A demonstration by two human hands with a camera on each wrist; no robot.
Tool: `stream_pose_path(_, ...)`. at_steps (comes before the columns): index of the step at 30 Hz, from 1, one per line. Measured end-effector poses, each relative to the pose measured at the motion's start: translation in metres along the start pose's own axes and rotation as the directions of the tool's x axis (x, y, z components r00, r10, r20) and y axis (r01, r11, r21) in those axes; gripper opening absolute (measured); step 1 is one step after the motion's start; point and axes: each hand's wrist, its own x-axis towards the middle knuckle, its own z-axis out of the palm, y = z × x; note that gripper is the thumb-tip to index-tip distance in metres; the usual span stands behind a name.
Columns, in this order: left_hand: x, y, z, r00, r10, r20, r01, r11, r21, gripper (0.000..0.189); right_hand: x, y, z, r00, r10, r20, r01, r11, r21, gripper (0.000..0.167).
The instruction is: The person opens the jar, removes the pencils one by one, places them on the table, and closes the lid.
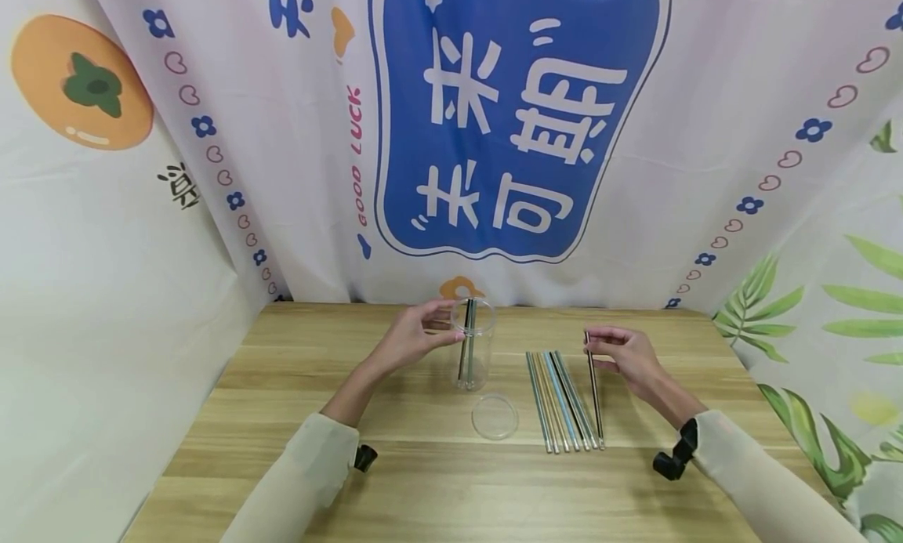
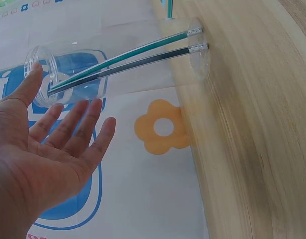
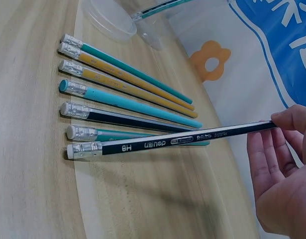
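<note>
My left hand point(image 1: 418, 333) holds a clear plastic jar point(image 1: 482, 356) near its rim, thumb on one side and fingers on the other. The jar stands upright, with a black pencil point(image 2: 143, 61) and a green pencil point(image 2: 128, 58) leaning inside, eraser ends down. Between thumb and fingers, my right hand point(image 1: 630, 360) pinches the upper end of a black HB pencil point(image 3: 157, 142). That pencil is tilted, its white eraser end low by the table. To its left lies a row of pencils, among them a light blue pencil point(image 3: 128, 105) and a yellow pencil point(image 3: 138, 89).
A round clear lid point(image 1: 495, 418) lies flat in front of the jar, left of the row. The wooden table point(image 1: 395, 465) ends at a printed cloth point(image 1: 317, 237) hanging behind it. Both wrists carry small black devices.
</note>
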Motion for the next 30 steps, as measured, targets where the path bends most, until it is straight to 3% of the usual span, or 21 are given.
stream_pose_path(7,0.000,0.000,0.000,1.000,0.001,0.004,-0.001,1.000,-0.010,0.064,0.004,0.006,-0.002,1.000,0.009,0.013,-0.009,1.000,0.019,0.036)
stream_pose_path(13,0.000,0.001,0.001,1.000,-0.004,-0.006,0.004,1.000,-0.008,0.063,0.005,0.010,0.001,1.000,0.015,0.021,-0.015,0.999,0.033,0.047)
stream_pose_path(30,-0.001,0.002,0.001,1.000,-0.009,0.000,0.009,1.000,-0.020,0.063,0.020,0.029,0.007,0.999,0.026,-0.027,-0.026,1.000,0.009,0.045)
